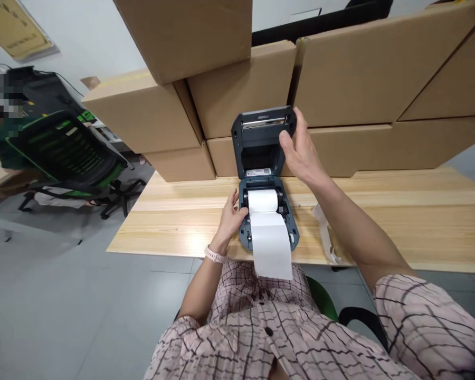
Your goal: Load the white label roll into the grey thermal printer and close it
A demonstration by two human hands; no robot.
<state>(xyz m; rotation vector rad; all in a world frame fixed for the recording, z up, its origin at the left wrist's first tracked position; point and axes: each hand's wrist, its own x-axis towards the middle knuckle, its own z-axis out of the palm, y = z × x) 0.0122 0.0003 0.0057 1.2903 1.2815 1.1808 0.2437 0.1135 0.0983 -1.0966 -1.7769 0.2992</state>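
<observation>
A dark label printer (244, 238) stands on the wooden table with its lid (261, 138) raised. Inside lies a white paper roll (263, 200), and its paper strip (272, 245) runs out over the printer's front and hangs past the table edge. My right hand (301, 153) grips the upper right corner of the lid between thumb and fingers. Against the left side of the printer base is my left hand (231, 217), thumb on the rim near the roll and fingers along the outside.
Cardboard boxes (348, 79) are stacked along the back of the wooden table (174, 216). A torn paper strip (323, 232) lies right of the printer. At the far left, a person sits by a black and green chair (69, 153).
</observation>
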